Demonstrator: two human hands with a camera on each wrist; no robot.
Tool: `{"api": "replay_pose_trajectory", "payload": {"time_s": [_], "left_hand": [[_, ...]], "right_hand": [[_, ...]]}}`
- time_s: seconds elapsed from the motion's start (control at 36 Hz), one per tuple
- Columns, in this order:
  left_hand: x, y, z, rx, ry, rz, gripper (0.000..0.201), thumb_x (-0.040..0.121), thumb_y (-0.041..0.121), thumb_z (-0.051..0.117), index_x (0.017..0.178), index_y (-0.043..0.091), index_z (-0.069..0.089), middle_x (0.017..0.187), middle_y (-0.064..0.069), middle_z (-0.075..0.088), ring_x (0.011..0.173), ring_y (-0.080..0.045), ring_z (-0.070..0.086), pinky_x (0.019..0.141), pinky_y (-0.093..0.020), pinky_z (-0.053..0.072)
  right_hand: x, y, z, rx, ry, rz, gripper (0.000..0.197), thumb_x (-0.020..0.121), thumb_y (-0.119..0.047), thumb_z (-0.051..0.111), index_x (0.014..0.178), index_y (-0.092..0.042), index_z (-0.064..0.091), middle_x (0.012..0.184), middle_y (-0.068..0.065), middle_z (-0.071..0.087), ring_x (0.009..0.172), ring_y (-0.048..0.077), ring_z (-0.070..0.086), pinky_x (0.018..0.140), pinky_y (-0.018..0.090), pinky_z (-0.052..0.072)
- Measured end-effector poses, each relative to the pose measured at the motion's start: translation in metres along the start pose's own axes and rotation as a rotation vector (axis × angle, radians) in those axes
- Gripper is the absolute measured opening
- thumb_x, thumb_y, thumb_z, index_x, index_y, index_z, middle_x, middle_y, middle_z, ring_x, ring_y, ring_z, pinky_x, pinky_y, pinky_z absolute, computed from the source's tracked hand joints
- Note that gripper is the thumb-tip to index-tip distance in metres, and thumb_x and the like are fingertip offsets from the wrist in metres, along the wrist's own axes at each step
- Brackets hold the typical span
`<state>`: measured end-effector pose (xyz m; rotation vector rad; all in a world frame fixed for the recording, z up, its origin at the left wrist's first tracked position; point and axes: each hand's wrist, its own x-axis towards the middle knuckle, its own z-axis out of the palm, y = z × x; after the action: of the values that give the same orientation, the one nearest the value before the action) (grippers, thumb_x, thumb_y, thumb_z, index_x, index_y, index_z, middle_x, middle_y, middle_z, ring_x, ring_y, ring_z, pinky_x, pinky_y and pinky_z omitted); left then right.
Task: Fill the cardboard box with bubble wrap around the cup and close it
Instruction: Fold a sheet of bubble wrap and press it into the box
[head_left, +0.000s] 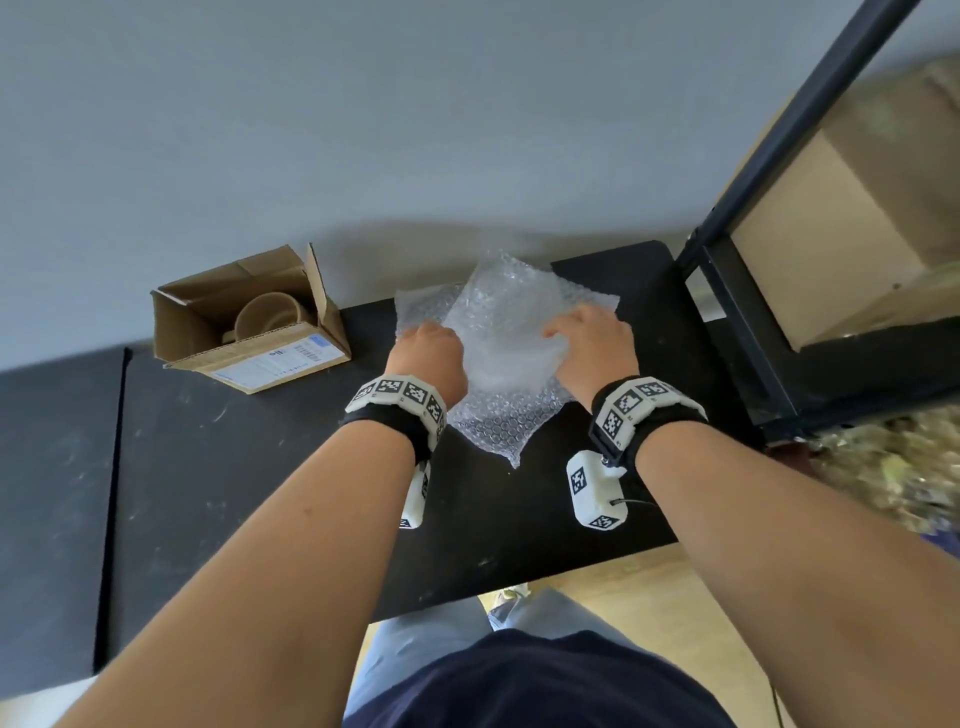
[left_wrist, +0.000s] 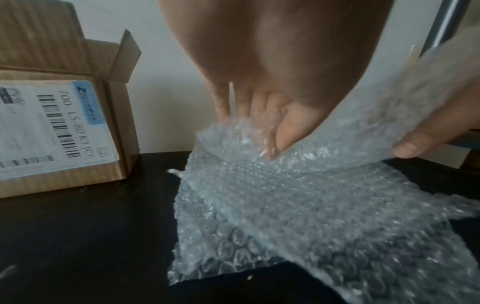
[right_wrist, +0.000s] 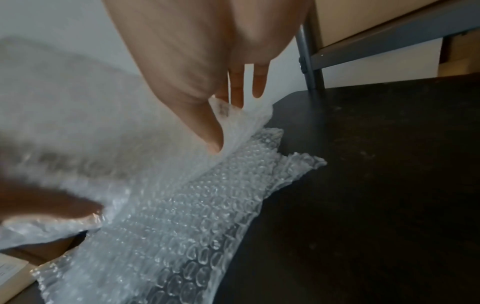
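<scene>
Both hands are on the bubble wrap (head_left: 511, 332), which lies in the middle of the black table (head_left: 260, 467). The left hand (head_left: 428, 353) pinches the sheet's left edge, thumb on top and fingers (left_wrist: 223, 102) curled under it, lifting that edge off the layers below. The right hand (head_left: 592, 345) pinches the right edge the same way, thumb pressed against the plastic with its fingers (right_wrist: 259, 82) behind it. Between the two sets of fingers the top sheet rises in a loose hump; more wrap lies flat beneath it, one corner pointing back toward the person.

To the left of the left fingers, apart from the wrap, stands the cardboard box (head_left: 249, 332), its flaps open and a white shipping label (left_wrist: 54, 125) on the side facing the person. The cup (head_left: 272, 314), light brown, sits inside it, seemingly tipped toward the camera, with bare space around it. Nothing stands between the wrap and the box except bare table.

Just beyond the right fingers a dark metal shelf frame (head_left: 727, 291) rises at the table's end, with a tan panel (head_left: 815, 223) behind it. Both wrists wear marker-patterned bands (head_left: 400, 397).
</scene>
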<state>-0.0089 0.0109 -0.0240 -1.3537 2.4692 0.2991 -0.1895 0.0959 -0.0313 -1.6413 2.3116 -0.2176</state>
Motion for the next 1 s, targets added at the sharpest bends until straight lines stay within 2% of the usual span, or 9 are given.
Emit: {"api": "replay_pose_trajectory", "payload": {"time_s": [0.08, 0.14, 0.19, 0.25, 0.33, 0.5, 0.75, 0.89, 1.0], "left_hand": [[-0.005, 0.014, -0.009, -0.022, -0.052, -0.008, 0.023, 0.085, 0.025, 0.049, 0.090, 0.010, 0.066, 0.096, -0.006, 0.062, 0.084, -0.024, 0.059, 0.072, -0.033, 0.052], [-0.006, 0.019, -0.013, -0.061, -0.097, -0.019, 0.025, 0.084, 0.029, 0.050, 0.071, 0.010, 0.057, 0.073, -0.003, 0.056, 0.063, -0.019, 0.052, 0.053, -0.026, 0.043], [-0.005, 0.022, -0.015, -0.111, -0.146, -0.018, 0.032, 0.085, 0.031, 0.049, 0.060, 0.011, 0.044, 0.061, -0.002, 0.045, 0.053, -0.017, 0.041, 0.048, -0.024, 0.032], [-0.005, 0.024, -0.014, -0.181, -0.215, -0.034, 0.034, 0.086, 0.030, 0.047, 0.059, 0.011, 0.039, 0.061, -0.003, 0.041, 0.053, -0.017, 0.037, 0.049, -0.025, 0.029], [-0.005, 0.022, -0.010, -0.319, -0.266, -0.085, 0.031, 0.088, 0.036, 0.051, 0.068, 0.012, 0.047, 0.075, -0.004, 0.051, 0.065, -0.017, 0.046, 0.057, -0.026, 0.037], [-0.007, 0.007, 0.001, -0.634, -0.283, -0.184, 0.058, 0.082, 0.055, 0.065, 0.119, 0.012, 0.054, 0.109, 0.001, 0.054, 0.096, -0.018, 0.052, 0.082, -0.031, 0.040], [0.001, 0.002, 0.006, -0.786, -0.310, -0.254, 0.072, 0.073, 0.046, 0.078, 0.132, 0.018, 0.051, 0.129, 0.000, 0.054, 0.117, -0.022, 0.053, 0.093, -0.031, 0.038], [0.006, 0.000, 0.004, -1.022, -0.405, -0.290, 0.089, 0.059, 0.072, 0.071, 0.128, 0.018, 0.057, 0.131, -0.005, 0.057, 0.110, -0.025, 0.059, 0.105, -0.045, 0.043], [0.009, -0.003, 0.001, -1.193, -0.466, -0.393, 0.107, 0.050, 0.077, 0.072, 0.136, 0.018, 0.049, 0.135, -0.006, 0.054, 0.120, -0.025, 0.054, 0.110, -0.043, 0.036]], "right_hand": [[-0.004, 0.001, 0.002, -0.023, -0.012, -0.030, 0.035, 0.085, -0.011, 0.061, 0.114, -0.030, 0.063, 0.119, 0.001, 0.052, 0.116, 0.024, 0.044, 0.096, 0.037, 0.037], [-0.006, 0.002, 0.004, -0.023, -0.040, -0.019, 0.018, 0.090, -0.012, 0.054, 0.090, -0.027, 0.065, 0.107, 0.002, 0.057, 0.102, 0.024, 0.048, 0.084, 0.034, 0.042], [-0.007, 0.006, 0.007, 0.060, -0.079, 0.062, 0.033, 0.092, -0.012, 0.047, 0.064, -0.027, 0.042, 0.086, 0.000, 0.055, 0.086, 0.024, 0.049, 0.071, 0.032, 0.038], [-0.010, 0.010, 0.009, 0.160, -0.134, 0.154, 0.034, 0.094, -0.015, 0.045, 0.062, -0.024, 0.035, 0.075, -0.001, 0.048, 0.077, 0.024, 0.047, 0.067, 0.032, 0.034], [-0.012, 0.015, 0.010, 0.268, -0.195, 0.273, 0.013, 0.094, -0.020, 0.044, 0.084, -0.019, 0.052, 0.079, 0.003, 0.054, 0.074, 0.024, 0.052, 0.065, 0.030, 0.036], [-0.005, 0.012, 0.009, 0.383, -0.228, 0.424, 0.034, 0.092, -0.014, 0.040, 0.059, -0.010, 0.040, 0.059, 0.007, 0.047, 0.054, 0.023, 0.044, 0.050, 0.031, 0.030], [0.008, 0.022, 0.018, 0.384, -0.117, 0.510, 0.034, 0.091, -0.010, 0.045, 0.058, -0.012, 0.046, 0.061, 0.004, 0.051, 0.068, 0.028, 0.052, 0.062, 0.030, 0.036], [0.014, 0.025, 0.018, 0.361, -0.061, 0.546, 0.016, 0.090, -0.003, 0.046, 0.076, -0.008, 0.054, 0.084, 0.009, 0.057, 0.079, 0.027, 0.055, 0.066, 0.029, 0.036], [0.022, 0.024, 0.017, 0.399, -0.051, 0.641, 0.023, 0.092, -0.008, 0.047, 0.112, -0.002, 0.057, 0.103, 0.012, 0.060, 0.081, 0.023, 0.049, 0.067, 0.030, 0.035]]}}
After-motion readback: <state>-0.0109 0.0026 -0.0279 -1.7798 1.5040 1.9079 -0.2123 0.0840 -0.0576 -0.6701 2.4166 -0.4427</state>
